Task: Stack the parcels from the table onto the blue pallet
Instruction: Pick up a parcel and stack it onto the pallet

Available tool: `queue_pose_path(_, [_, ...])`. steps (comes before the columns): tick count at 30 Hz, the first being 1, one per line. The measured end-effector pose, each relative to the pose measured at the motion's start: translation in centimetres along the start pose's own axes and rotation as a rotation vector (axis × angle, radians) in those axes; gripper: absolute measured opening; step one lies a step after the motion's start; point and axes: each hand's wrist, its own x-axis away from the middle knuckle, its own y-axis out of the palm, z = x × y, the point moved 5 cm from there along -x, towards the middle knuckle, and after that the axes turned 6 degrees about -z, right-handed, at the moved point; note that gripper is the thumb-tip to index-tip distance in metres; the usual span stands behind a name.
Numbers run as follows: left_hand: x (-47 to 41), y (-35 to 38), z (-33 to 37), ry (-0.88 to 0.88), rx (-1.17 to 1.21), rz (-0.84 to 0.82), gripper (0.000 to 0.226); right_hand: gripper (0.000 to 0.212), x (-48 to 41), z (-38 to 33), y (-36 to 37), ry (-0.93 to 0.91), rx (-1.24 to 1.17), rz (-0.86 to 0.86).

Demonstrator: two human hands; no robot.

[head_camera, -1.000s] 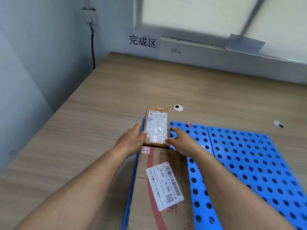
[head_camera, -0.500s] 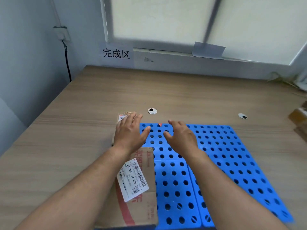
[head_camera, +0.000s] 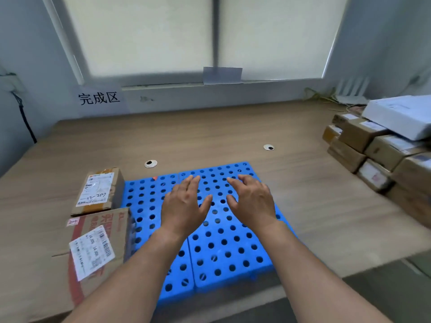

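A blue perforated pallet lies on the wooden table. On its left side sit two parcels: a small brown box with a white label at the far left corner, and a larger cardboard box with red print and a barcode label in front of it. My left hand and my right hand hover palm down over the middle of the pallet, fingers spread, holding nothing. A pile of several brown parcels with a white flat box on top stands at the table's right.
Two round cable grommets sit in the table beyond the pallet. A sign with Chinese characters hangs on the back wall under the window. The table's front edge runs close below the pallet.
Both hands let go of the small brown box at the pallet's far left corner and moved right over the pallet's middle. The view swung right, bringing the parcel pile into sight.
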Motion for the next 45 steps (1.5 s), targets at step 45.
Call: queue_pose_path(45, [-16.0, 20.0, 65.4, 0.615, 0.215, -0.161, 0.068, 0.056, 10.2, 61.5, -24.0, 0.709, 0.181, 0.322])
